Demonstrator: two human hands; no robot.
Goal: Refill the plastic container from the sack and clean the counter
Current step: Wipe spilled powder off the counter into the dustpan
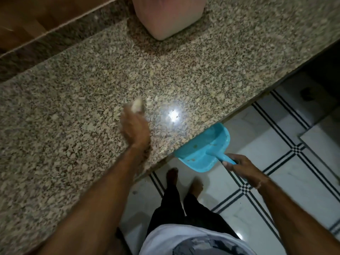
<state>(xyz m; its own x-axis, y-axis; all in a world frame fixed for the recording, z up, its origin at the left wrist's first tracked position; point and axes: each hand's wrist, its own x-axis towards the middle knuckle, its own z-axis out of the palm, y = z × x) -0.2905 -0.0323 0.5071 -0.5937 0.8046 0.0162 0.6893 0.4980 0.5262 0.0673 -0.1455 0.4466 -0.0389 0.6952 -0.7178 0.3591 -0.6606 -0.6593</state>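
In the head view we are looking down on a speckled granite tabletop (77, 111) that is running from the near left to the far right. The sack (167, 17), pale pink and rounded, is standing on the tabletop at the far edge of the picture, and its top is cut off by the frame. A bright spot of light is reflecting off the stone near the middle.

The left hand (135, 127) is reaching over the tabletop, low above the stone or on it, and it is smeared by motion blur. A pale lump (138, 105) is showing at the far end of this hand, touching it. We cannot tell whether the fingers are curling round it or pressing it flat, nor what the lump is.

The right hand (242, 169) is gripping the handle of a blue dustpan (202, 148), with its fingers wrapping round the handle. The pan is hanging off the near edge of the tabletop, with its open mouth meeting that edge. A few small brownish bits are lying inside it.

Below, two bare feet (172, 176) are standing on a white tiled floor (276, 181) with thin black lines, just beside the tabletop's base.
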